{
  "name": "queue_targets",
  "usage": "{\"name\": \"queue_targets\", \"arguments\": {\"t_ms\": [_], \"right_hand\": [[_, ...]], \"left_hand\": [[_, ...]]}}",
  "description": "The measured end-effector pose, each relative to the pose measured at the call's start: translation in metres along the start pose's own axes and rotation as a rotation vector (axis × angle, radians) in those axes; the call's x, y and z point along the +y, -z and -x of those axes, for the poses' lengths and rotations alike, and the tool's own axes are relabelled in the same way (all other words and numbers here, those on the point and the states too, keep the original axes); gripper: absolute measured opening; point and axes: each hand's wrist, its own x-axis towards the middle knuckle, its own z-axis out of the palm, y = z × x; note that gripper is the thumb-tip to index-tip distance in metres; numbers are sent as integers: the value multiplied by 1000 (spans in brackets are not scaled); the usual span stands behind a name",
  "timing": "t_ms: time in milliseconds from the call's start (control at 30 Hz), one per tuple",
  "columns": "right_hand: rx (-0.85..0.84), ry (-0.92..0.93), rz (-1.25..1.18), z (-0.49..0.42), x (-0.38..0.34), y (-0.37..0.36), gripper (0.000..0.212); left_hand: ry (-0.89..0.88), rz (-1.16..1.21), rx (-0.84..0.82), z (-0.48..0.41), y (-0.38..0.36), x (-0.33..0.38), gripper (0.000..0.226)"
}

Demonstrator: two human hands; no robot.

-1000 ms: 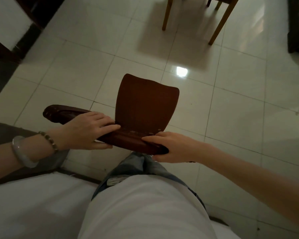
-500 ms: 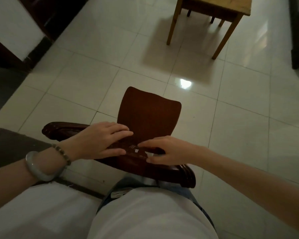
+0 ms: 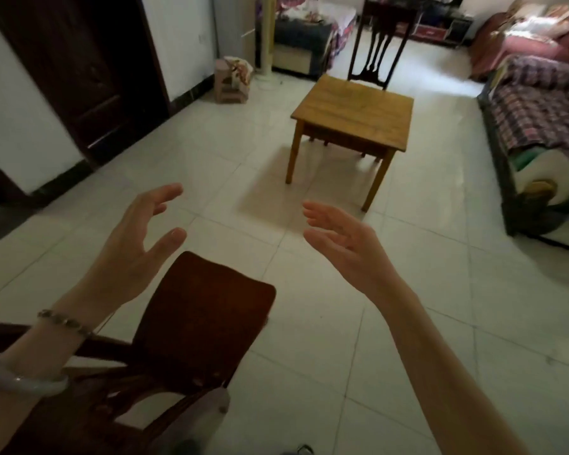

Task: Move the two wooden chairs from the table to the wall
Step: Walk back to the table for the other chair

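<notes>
A dark wooden chair [image 3: 197, 323] stands right below me at the lower left, its seat and back rail visible. My left hand [image 3: 135, 251] hovers above its seat, fingers spread, holding nothing. My right hand [image 3: 345, 244] is raised to the right of the chair, palm inward and empty. A second dark wooden chair [image 3: 380, 44] stands on the far side of the light wooden table [image 3: 355, 110], its tall slatted back showing above the tabletop.
A dark door [image 3: 76, 70] and white wall run along the left. A small stool with cloth [image 3: 232, 80] sits by that wall. A sofa with plaid cover [image 3: 539, 119] lines the right side. Pale tiled floor [image 3: 408, 290] lies between me and the table.
Both hands have let go of the near chair's back rail and lifted up, open. My view has risen from the floor to take in the table and far chair.
</notes>
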Motion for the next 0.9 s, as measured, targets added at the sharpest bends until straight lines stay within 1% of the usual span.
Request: {"name": "queue_targets", "arguments": {"t_ms": [67, 167, 233, 333, 400, 533, 667, 767, 867, 900], "right_hand": [[111, 24, -17, 11, 4, 57, 50], [257, 75, -1, 20, 13, 123, 57], [350, 113, 38, 22, 22, 160, 59], [479, 142, 76, 17, 39, 209, 58], [545, 158, 97, 5, 51, 242, 55], [659, 166, 113, -31, 83, 309, 58], [757, 159, 141, -88, 125, 375, 56], [805, 160, 128, -130, 145, 415, 59], [859, 142, 100, -181, 168, 467, 59], [868, 132, 89, -198, 176, 488, 60]], "left_hand": [[-81, 0, -3, -29, -37, 39, 67], [-216, 25, 14, -71, -87, 85, 72], [-285, 72, -1, -97, -121, 111, 70], [-341, 148, -54, -139, -171, 141, 64], [-350, 196, -78, -172, -204, 158, 65], [-366, 304, -81, -248, -268, 184, 72], [-369, 378, -95, -341, -335, 201, 75], [-444, 385, -91, -401, -371, 212, 83], [-513, 402, -91, -479, -413, 225, 79], [-509, 428, -100, -507, -428, 232, 78]]}}
